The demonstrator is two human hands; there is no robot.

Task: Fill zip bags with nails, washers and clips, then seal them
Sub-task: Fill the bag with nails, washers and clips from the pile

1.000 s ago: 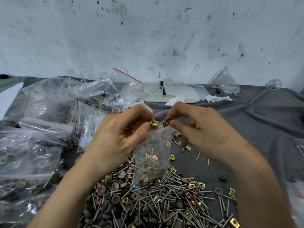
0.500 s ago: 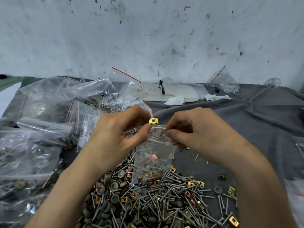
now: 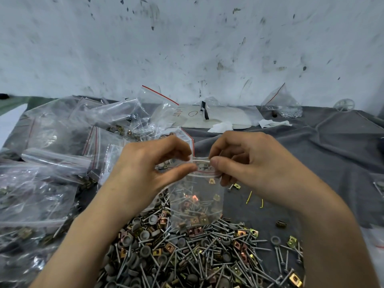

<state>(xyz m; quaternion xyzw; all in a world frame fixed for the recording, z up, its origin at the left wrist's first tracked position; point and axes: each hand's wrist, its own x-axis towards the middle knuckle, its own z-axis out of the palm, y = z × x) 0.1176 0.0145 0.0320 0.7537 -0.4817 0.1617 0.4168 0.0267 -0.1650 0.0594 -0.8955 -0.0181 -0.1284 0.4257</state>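
Above the loose pile (image 3: 187, 256), zip bag (image 3: 195, 204) hangs upright so hardware settles low, my left hand (image 3: 149, 171) and right hand (image 3: 249, 165) each pinching one end of its zip strip (image 3: 201, 160) to align it for sealing; mouth looks part-open, can't confirm.

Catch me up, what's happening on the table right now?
A person holds a small clear zip bag by its top edge, the left hand pinching one end and the right hand the other. The bag hangs over a loose heap of nails, washers and clips, with nails and clips already inside. Its mouth does not look fully sealed yet. Other filled bags are piled to the left on the grey cloth.
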